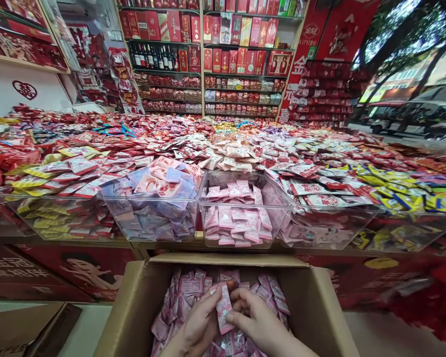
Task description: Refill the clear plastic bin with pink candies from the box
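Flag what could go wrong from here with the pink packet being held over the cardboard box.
Drop: the pink packet, in the left grip with the right grip close beside it, could slip among the similar packets in the cardboard box and be hard to pick out again.

Mixing: the blue and pink packets heaped above their rim might slide rightward into the neighbouring clear bin.

A slim pink packet (223,313) with a pale cartoon figure stands nearly upright, its top leaning slightly left, between the left hand (200,320), which grips it, and the right hand (254,313), whose thumb meets its edge. Similar small, shiny pink packets (186,292) lie jumbled beneath and around both hands.
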{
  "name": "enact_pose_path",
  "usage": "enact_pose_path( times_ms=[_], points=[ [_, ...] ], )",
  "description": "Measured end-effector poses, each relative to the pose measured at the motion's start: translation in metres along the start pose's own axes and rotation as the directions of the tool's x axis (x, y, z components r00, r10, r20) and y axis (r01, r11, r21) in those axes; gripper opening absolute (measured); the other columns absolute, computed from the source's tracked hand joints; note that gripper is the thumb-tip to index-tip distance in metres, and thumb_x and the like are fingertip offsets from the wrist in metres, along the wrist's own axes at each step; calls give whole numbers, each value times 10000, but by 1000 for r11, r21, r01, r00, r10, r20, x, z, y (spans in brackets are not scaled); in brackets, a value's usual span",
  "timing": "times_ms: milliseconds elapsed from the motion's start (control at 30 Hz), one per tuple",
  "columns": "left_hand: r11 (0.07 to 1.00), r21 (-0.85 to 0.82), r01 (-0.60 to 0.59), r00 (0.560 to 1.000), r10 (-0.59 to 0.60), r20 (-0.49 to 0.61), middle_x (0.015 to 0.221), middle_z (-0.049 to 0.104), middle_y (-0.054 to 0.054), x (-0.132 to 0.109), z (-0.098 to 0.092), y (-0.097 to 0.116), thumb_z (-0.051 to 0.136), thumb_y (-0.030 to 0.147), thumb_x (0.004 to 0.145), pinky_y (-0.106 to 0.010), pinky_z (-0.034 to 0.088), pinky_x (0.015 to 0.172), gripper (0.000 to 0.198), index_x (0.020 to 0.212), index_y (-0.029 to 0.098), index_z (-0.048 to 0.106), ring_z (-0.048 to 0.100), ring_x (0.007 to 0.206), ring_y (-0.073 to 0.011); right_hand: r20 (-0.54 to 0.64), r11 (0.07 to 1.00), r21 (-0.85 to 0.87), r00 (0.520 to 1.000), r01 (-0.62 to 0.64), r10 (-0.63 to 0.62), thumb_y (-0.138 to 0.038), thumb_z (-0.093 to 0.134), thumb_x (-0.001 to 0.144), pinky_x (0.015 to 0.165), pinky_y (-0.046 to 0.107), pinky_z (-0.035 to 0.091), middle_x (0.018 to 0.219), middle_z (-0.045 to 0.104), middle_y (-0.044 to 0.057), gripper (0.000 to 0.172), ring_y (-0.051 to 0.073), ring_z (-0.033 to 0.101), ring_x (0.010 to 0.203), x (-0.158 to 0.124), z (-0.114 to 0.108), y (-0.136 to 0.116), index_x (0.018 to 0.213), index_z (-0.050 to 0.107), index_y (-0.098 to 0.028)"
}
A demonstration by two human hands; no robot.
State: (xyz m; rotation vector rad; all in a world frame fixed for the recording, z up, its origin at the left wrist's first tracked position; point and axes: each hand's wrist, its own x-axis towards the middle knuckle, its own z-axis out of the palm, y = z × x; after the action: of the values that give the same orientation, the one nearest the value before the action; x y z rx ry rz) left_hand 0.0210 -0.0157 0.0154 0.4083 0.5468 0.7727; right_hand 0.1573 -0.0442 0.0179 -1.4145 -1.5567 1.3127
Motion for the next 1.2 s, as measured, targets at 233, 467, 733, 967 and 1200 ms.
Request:
enact_pose_path(
  times_ms=[233, 467, 733, 967, 1200],
  points=[
    [974, 226, -28, 1000, 27, 8, 933, 647, -91, 4, -3, -3, 469, 300, 777, -350, 399, 788, 284, 994, 159, 585, 561, 898, -216, -104, 947, 318, 991, -41, 78, -303, 570, 643, 478, 209, 331, 557, 475, -30, 196, 91, 443, 503, 8, -15, 0, 720, 465, -157],
    [855, 512, -83, 996, 91, 8, 905, 653, -67, 5, -2, 0, 571, 278, 703, -279, 396, 748, 267, 934, 157, 628, 553, 840, -182, -122, 945, 326, 990, -28, 72, -317, 576, 643, 467, 203, 295, 570, 457, -37, 218, 75, 395, 494, 5, -12, 6, 720, 446, -160],
    [750, 648, -132, 980, 199, -30, 748, 659, -43, 9, -9, 1, 598, 341, 658, -275, 390, 714, 253, 804, 143, 658, 545, 734, -172, -263, 995, 56, 963, 80, -63, -366, 524, 704, 534, 229, 370, 668, 537, 17, 239, 116, 469, 582, 3, -7, 9, 785, 520, -141],
    [726, 675, -132, 989, 142, 40, 580, 584, 6, 3, -6, 3, 544, 392, 692, -232, 398, 584, 251, 684, 150, 612, 508, 572, -119, -235, 956, -183, 934, 229, -268, -327, 492, 754, 582, 234, 392, 706, 543, 27, 192, 134, 493, 664, -6, -17, -9, 779, 572, -154],
    [315, 949, -6, 989, 143, -41, 838, 618, -66, 11, -37, -1, 364, 389, 769, -266, 405, 689, 334, 903, 147, 551, 549, 771, -178, -363, 738, -312, 643, 598, -675, -196, 516, 749, 660, 286, 431, 808, 574, 34, 150, 148, 530, 745, -18, -81, -130, 897, 532, -214]
  ],
)
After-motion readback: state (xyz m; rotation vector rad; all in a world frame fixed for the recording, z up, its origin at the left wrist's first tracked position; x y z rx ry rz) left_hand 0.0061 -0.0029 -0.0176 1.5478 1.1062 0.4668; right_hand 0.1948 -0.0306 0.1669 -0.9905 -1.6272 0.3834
